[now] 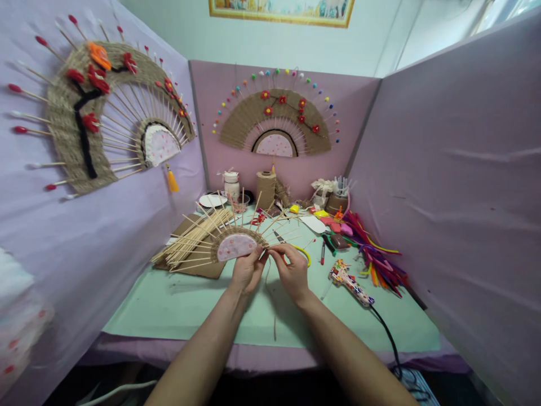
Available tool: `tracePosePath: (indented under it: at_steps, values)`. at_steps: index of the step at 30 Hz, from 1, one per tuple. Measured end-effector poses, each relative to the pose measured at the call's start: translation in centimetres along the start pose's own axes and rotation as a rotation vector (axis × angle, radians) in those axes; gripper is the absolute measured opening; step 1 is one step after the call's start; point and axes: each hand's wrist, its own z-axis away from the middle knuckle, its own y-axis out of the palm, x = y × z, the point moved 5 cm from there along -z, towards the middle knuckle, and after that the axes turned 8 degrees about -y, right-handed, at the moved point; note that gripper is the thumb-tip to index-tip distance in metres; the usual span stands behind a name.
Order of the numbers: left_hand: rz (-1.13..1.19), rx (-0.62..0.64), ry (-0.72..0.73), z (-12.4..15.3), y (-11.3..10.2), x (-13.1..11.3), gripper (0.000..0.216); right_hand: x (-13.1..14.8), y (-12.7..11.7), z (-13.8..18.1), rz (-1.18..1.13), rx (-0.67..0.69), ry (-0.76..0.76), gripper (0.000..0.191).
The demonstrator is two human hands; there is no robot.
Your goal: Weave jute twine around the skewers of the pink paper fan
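Observation:
A small half-round fan (236, 248) with a pale, red-spotted centre, a woven twine band and thin wooden sticks fanning outward is held above the table. My left hand (248, 269) grips its lower right corner, fingers closed. Right beside it, my right hand (291, 268) is closed in a pinch on the twine (270, 282) at that same corner. The twine's loose end hangs down toward the table's front edge. Scissors with a yellow handle (307, 256) lie behind my right hand, partly hidden by it.
Wooden sticks (198, 237) lie on cardboard (211, 270) at left. A patterned glue gun (350, 285) with a black cord rests at right, near colourful pipe cleaners (380, 254). A twine spool (265, 189) and a white bottle (231, 183) stand behind. Finished fans (270, 113) hang on the partitions.

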Motion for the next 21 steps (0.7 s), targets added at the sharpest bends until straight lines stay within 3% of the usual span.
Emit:
tracePosePath:
  at_steps: [10,21]
  values:
    - [-0.064,-0.022,0.008,0.1,0.0,0.7,0.017,-0.2,-0.5,0.1,0.278,0.055,-0.155,0.006]
    - [-0.124,-0.038,-0.023,0.4,0.3,1.0,0.019,-0.4,-1.2,0.0,0.420,0.016,-0.107,0.007]
